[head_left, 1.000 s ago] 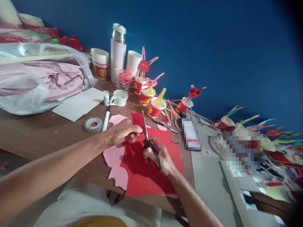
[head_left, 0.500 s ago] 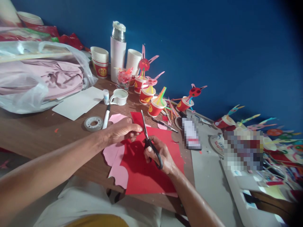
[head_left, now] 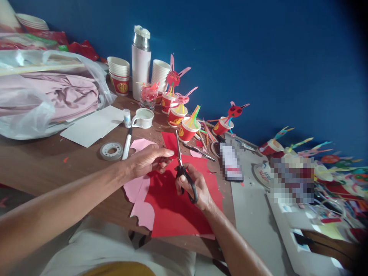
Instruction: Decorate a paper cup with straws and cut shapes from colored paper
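Observation:
My left hand (head_left: 153,159) pinches a small strip of red paper (head_left: 170,142) between thumb and fingers. Fingers of my right hand (head_left: 194,184) are wrapped round the black handles of a pair of scissors (head_left: 179,157). The blades point up and away, along the right side of the strip; whether they touch it I cannot tell. Beneath both hands a large red sheet (head_left: 184,214) lies on the table. Pink paper pieces (head_left: 143,209) with wavy cut edges stick out on its left side.
Behind the hands stand red paper cups (head_left: 188,132) with straws and paper animal faces. A roll of tape (head_left: 111,150), a marker (head_left: 127,145), a glue stick (head_left: 127,118) and a white cup (head_left: 143,118) are to the left. A phone (head_left: 231,163) lies right; a flask (head_left: 140,65) stands behind.
The scissor blades have shifted slightly right and look more upright beside the red strip. The strip has tilted a little. Both hands keep their hold.

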The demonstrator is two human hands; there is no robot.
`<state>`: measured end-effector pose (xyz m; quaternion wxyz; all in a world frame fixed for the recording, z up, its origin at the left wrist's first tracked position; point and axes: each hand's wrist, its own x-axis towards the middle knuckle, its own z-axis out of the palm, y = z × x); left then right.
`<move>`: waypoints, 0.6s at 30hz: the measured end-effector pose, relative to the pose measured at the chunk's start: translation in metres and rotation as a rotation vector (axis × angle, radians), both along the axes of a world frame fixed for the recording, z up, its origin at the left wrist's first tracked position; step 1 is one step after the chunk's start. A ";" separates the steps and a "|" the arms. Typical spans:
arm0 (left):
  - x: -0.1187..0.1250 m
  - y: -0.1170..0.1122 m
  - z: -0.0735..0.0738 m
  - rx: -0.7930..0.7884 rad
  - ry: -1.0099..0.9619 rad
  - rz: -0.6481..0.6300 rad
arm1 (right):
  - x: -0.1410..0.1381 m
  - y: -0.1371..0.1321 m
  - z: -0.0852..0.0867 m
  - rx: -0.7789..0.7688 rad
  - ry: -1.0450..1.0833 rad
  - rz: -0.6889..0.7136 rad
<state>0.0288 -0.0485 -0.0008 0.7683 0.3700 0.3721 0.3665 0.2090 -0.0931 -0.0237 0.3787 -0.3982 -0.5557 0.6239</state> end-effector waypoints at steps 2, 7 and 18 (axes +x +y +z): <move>0.001 -0.001 0.001 0.001 0.021 0.020 | 0.000 0.000 -0.001 0.003 0.010 -0.001; 0.002 -0.002 0.002 0.014 0.051 0.026 | -0.001 -0.001 -0.003 -0.022 0.013 -0.004; 0.003 -0.002 0.002 0.028 0.109 0.061 | -0.003 -0.003 -0.002 -0.035 -0.003 0.020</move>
